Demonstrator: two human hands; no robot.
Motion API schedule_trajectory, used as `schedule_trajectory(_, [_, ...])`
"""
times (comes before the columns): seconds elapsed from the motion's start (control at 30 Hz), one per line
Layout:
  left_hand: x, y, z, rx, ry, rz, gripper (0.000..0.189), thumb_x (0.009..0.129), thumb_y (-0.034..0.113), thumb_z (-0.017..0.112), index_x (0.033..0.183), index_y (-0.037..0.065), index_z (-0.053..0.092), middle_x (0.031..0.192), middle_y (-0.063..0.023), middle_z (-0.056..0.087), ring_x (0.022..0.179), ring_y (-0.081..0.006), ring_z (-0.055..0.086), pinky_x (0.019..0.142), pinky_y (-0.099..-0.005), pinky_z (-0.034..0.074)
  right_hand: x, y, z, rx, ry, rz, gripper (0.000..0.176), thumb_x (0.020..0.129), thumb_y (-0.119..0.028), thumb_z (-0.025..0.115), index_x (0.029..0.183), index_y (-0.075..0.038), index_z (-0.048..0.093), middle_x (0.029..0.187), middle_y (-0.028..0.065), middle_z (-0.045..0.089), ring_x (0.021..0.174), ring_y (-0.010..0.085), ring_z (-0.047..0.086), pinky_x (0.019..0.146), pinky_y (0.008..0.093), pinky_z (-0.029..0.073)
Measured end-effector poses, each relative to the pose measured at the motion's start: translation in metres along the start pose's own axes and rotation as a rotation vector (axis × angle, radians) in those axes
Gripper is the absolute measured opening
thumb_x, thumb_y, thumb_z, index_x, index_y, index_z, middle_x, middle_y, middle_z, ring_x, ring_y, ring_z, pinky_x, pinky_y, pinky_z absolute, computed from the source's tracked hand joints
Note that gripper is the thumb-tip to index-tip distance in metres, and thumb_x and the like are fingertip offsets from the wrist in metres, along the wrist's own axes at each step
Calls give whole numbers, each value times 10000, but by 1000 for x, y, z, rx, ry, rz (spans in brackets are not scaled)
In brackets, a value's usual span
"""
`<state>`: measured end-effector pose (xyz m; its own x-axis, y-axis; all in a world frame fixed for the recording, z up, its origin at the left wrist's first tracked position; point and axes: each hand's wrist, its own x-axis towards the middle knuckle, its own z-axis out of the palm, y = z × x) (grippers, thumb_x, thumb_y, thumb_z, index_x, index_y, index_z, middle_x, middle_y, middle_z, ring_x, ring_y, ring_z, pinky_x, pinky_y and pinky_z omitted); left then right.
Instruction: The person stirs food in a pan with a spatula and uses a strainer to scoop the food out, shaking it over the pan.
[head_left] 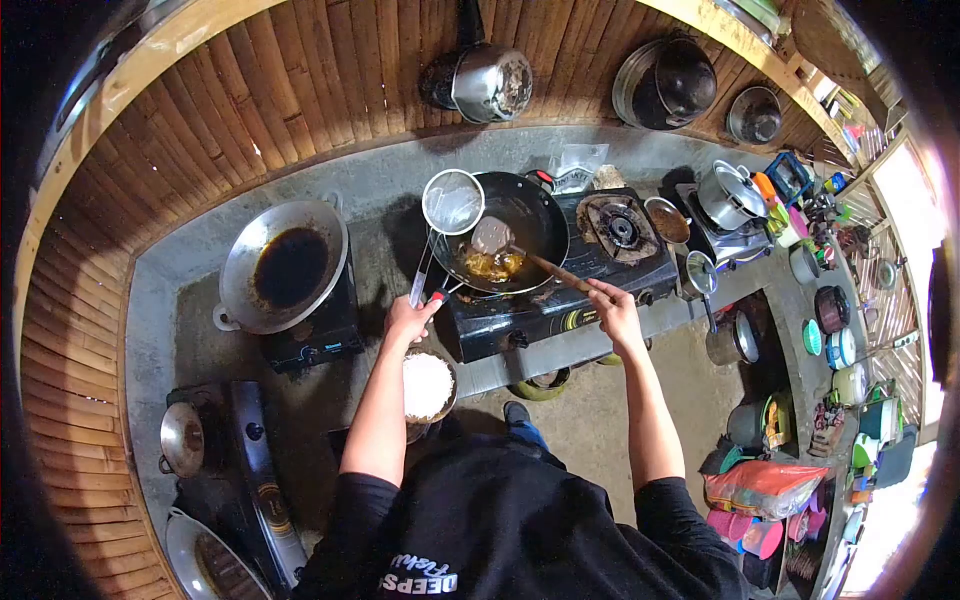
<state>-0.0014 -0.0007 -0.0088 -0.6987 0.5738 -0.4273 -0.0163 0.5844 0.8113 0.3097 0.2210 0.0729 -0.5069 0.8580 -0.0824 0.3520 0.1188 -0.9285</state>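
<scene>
My left hand [405,320] is closed around the handle of a round wire-mesh strainer [453,203]. The strainer's basket is over the left rim of a dark wok [545,225] on a gas stove. In my right hand [617,314] is the wooden handle of a spatula [548,266], with its wide metal head inside the wok. Golden-brown food [492,266] lies in shiny liquid near that head; its kind I cannot make out. Below my left hand, partly behind the forearm, is a bowl of something white [428,387].
A large pan of dark liquid [291,265] stands on a burner at left. Right of the wok are a bare burner [620,232], a small saucepan [701,272] and a lidded pot [733,195]. Pots hang on the bamboo wall [320,75]. A red bag [765,487] sits at lower right.
</scene>
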Motion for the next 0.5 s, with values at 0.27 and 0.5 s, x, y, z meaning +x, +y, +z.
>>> schedule_trajectory(0.27, [-5, 4, -1, 23, 4, 15, 422, 792, 406, 768, 772, 84, 496, 650, -32, 629, 454, -126, 570, 395, -281, 441, 17, 2, 19, -344, 233, -193, 356, 906, -243, 623, 1221, -78, 634, 998, 197, 695, 963, 321, 679, 825, 359, 507])
schedule_trajectory(0.5, [-6, 5, 0, 3, 0, 3, 421, 791, 398, 772, 788, 84, 492, 653, -28, 627, 447, -123, 559, 383, -285, 432, 37, 22, 44, -251, 125, -122, 349, 904, -269, 624, 1189, -69, 656, 885, 190, 699, 803, 280, 687, 749, 366, 504])
